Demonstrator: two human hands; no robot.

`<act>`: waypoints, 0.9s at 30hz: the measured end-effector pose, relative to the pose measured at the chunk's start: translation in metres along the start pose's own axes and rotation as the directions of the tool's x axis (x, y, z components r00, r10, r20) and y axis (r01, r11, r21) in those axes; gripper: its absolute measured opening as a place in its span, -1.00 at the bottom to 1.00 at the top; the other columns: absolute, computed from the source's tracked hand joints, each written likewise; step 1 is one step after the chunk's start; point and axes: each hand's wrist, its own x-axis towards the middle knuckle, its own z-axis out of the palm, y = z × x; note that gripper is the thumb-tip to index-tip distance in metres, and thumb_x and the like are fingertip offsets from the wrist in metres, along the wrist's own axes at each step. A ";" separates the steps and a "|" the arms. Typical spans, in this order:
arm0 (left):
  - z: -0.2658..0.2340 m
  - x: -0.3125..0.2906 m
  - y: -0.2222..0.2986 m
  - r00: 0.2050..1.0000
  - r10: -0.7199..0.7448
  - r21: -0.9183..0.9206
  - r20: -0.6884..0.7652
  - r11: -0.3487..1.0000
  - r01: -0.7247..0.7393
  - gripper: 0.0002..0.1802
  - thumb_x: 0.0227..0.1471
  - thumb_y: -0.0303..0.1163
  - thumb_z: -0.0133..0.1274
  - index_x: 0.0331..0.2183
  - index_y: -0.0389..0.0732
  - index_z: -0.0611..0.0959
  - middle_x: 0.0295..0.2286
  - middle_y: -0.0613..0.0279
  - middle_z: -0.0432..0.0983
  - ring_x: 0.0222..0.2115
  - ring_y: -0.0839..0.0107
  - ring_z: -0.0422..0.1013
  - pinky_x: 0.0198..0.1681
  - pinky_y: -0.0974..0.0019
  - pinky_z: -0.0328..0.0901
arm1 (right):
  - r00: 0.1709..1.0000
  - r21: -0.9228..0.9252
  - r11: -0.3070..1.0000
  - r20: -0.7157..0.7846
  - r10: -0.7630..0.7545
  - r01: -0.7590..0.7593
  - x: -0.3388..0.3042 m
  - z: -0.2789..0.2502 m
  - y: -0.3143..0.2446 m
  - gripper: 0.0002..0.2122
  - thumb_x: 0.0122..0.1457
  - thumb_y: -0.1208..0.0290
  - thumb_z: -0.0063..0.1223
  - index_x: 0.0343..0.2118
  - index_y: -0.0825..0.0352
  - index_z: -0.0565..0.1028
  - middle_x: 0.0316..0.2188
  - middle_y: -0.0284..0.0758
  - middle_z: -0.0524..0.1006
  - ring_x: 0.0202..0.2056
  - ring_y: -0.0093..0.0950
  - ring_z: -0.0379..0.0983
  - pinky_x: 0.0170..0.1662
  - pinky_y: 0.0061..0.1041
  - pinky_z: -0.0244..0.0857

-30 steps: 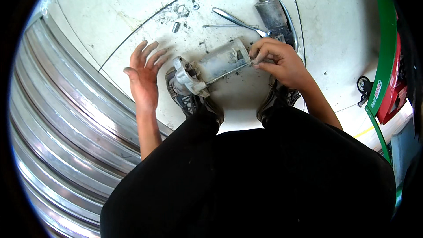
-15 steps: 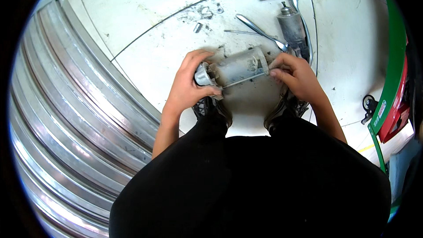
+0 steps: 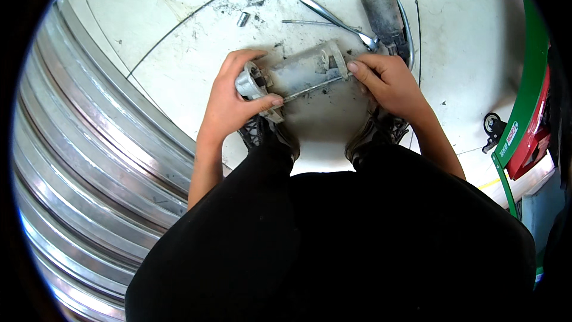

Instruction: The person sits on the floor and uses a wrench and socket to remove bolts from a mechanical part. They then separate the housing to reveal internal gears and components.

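Left hand (image 3: 228,96) grasping the silver cast-metal end piece (image 3: 249,85), fingers curved over the far side, thumb along the near edge. Right hand (image 3: 390,81) bent, thumb and fingers gripping the edge of the opposite end; its fingertips are partly hidden.

Between the hands, upper centre of the frame, lies a grey, dirt-marked cylindrical metal housing (image 3: 300,76). Its long axis runs obliquely, nearly crosswise, from the end piece at lower left to a rim-like flange (image 3: 338,61) at upper right. The end piece's rounded collar points left. A thin straight metal rod (image 3: 314,89) follows the near side, roughly parallel to this axis. Whether the housing bears on the pale, stained floor (image 3: 459,83) cannot be told.

Beyond the housing: a shiny steel wrench handle (image 3: 333,16), slanting down to the right across a slender grey metal rod (image 3: 307,22); a short silver socket (image 3: 243,19), to their left. At upper right of these, a dark grey metal cylinder (image 3: 381,15), its narrow stud pointing toward the top edge, lies beside a long chrome ratchet (image 3: 403,12).

Left margin: ribbed silver metal profiles (image 3: 107,137). Right margin: a green curved frame (image 3: 524,89) and a black caster (image 3: 492,128).
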 end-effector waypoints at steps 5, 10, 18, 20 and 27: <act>-0.002 0.000 -0.002 1.000 -0.012 -0.023 -0.009 1.000 0.011 -0.18 -0.35 -0.24 0.48 0.02 -0.25 0.57 -0.01 0.05 0.46 0.05 0.14 0.40 0.14 0.19 0.26 | 0.981 0.018 0.984 -0.075 -0.178 0.179 -0.001 0.003 0.007 -0.85 0.26 0.39 0.12 -0.33 0.38 0.54 -0.63 -0.33 0.47 -0.57 -0.55 0.40 -0.44 -0.52 0.26; -0.001 0.000 -0.005 1.000 -0.010 -0.032 -0.001 0.999 0.010 -0.20 -0.32 -0.24 0.45 0.02 -0.25 0.57 -0.02 0.05 0.47 0.04 0.15 0.40 0.15 0.19 0.25 | 0.945 -0.036 0.949 -0.087 -0.315 0.313 -0.001 0.000 0.011 -0.91 0.16 0.54 0.21 -0.29 0.33 0.55 -0.51 -0.35 0.53 -0.42 -0.57 0.49 -0.30 -0.59 0.34; 0.001 0.000 -0.003 0.998 -0.029 -0.037 -0.051 0.999 0.027 -0.23 -0.33 -0.24 0.45 -0.01 -0.26 0.58 -0.04 0.04 0.48 0.02 0.14 0.41 0.13 0.19 0.26 | 0.985 0.383 0.907 -0.088 -0.151 0.173 0.002 0.000 0.015 -0.88 0.20 0.47 0.21 -0.38 0.38 0.51 -0.51 -0.37 0.54 -0.39 -0.56 0.54 -0.25 -0.59 0.42; 0.002 -0.001 -0.005 0.998 -0.018 -0.023 -0.063 1.000 0.016 -0.23 -0.34 -0.24 0.45 -0.01 -0.26 0.59 -0.04 0.04 0.48 0.01 0.13 0.41 0.12 0.19 0.27 | 1.000 0.310 0.951 -0.006 0.015 -0.012 0.004 -0.007 0.003 -0.80 0.28 0.35 0.13 -0.39 0.38 0.50 -0.57 -0.38 0.51 -0.48 -0.59 0.49 -0.34 -0.59 0.37; 0.002 0.000 -0.004 0.997 -0.028 -0.033 -0.075 0.999 0.025 -0.24 -0.33 -0.24 0.44 -0.02 -0.27 0.59 -0.04 0.03 0.49 0.02 0.12 0.42 0.13 0.19 0.27 | 0.991 0.044 0.997 0.121 0.065 -0.071 0.006 -0.012 -0.002 -0.74 0.34 0.27 0.04 -0.38 0.40 0.49 -0.64 -0.41 0.46 -0.57 -0.62 0.38 -0.45 -0.53 0.27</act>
